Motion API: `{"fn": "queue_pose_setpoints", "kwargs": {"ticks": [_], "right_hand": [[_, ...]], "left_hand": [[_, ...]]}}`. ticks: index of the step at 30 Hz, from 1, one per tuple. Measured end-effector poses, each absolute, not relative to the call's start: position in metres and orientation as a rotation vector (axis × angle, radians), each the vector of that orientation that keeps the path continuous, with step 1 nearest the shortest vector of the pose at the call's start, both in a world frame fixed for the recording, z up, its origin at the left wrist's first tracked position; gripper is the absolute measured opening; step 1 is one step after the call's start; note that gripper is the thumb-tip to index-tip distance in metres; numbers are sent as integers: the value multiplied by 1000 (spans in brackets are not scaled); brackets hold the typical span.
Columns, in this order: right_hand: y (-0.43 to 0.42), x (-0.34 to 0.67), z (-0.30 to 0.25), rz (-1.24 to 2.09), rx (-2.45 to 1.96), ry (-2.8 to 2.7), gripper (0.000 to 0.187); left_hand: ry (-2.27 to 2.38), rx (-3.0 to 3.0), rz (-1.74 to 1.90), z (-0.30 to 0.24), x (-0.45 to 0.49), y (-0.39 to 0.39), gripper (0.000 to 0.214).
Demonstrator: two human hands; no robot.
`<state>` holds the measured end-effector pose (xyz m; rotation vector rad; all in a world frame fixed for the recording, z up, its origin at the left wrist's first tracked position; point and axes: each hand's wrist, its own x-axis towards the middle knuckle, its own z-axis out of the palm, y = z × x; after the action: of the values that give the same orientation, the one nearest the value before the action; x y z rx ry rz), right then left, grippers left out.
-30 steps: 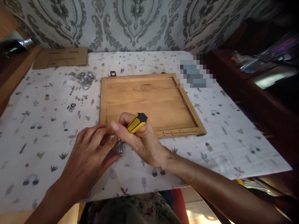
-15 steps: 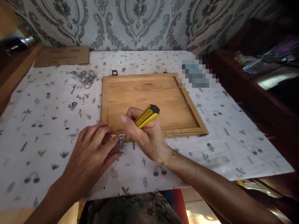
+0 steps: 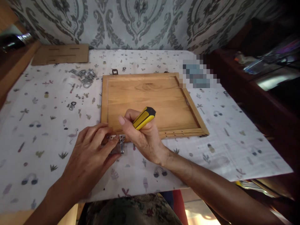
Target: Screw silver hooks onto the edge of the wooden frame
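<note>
A shallow wooden frame with a wood panel (image 3: 147, 100) lies on the patterned cloth in front of me. At its near left edge, my left hand (image 3: 93, 147) presses a shiny metal latch (image 3: 121, 145) against the wood with thumb and fingers. My right hand (image 3: 145, 137) grips a yellow and black handle (image 3: 144, 118), tilted up to the right; the tool's lower end is hidden behind my fingers, close to the latch. Small dark holes show along the near rail to the right. A dark metal loop (image 3: 114, 72) sticks out at the far edge.
Metal hardware pieces (image 3: 85, 76) are heaped left of the frame, with small screws (image 3: 82, 96) and a loose clasp (image 3: 72, 105) nearer me. A flat piece of cardboard (image 3: 61, 54) lies at the back left. A blurred-out bluish item (image 3: 197, 75) sits at the right.
My right hand and the yellow-black handle have shifted slightly left and down, and the handle has turned a little. My left hand stays on the latch.
</note>
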<state>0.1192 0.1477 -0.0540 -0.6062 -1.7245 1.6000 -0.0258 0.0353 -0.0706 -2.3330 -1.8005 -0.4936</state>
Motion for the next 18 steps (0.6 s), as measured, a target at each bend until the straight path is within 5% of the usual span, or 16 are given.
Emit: {"fn": "queue_pose_setpoints", "kwargs": {"ticks": [18], "right_hand": [[148, 117, -56, 1569, -585, -1746, 48]], "left_hand": [[-1782, -2330, -472, -69, -25, 37, 17]]}}
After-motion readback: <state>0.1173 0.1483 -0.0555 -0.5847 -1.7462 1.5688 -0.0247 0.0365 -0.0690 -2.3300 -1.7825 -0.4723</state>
